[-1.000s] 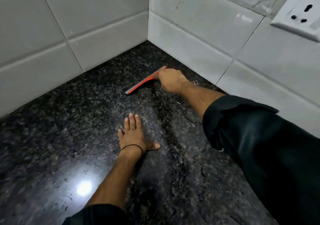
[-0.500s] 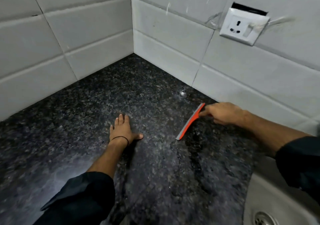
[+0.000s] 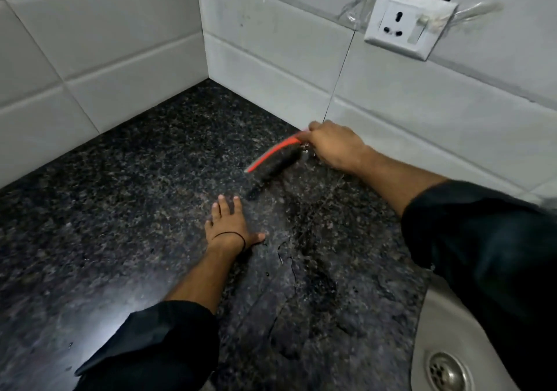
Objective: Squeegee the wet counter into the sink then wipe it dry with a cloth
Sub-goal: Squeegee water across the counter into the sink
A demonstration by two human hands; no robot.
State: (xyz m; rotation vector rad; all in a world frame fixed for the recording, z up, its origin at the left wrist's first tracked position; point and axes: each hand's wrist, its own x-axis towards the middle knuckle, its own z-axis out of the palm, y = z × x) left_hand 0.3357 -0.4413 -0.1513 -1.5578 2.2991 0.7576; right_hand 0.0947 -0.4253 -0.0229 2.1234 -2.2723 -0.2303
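Desk (image 3: 90, 240): dark speckled polished stone, glare patch lower left, wet streaks and rivulets down the middle toward the sink (image 3: 434, 315). Sink mostly cut off by frame edge and right sleeve; only a curved pale rim and the metal drain (image 3: 448, 372) show. Walls: glossy white rectangular tiles, white socket plate (image 3: 410, 22) upper right. Right hand (image 3: 334, 145) closed around the squeegee (image 3: 272, 154) handle near the back wall; handle hidden in the fist. Blade is thin, orange-red, motion-blurred, probably edge-down on the desk. Left hand (image 3: 230, 225) flat on the desk, fingers spread, holding nothing, thin black band at wrist.
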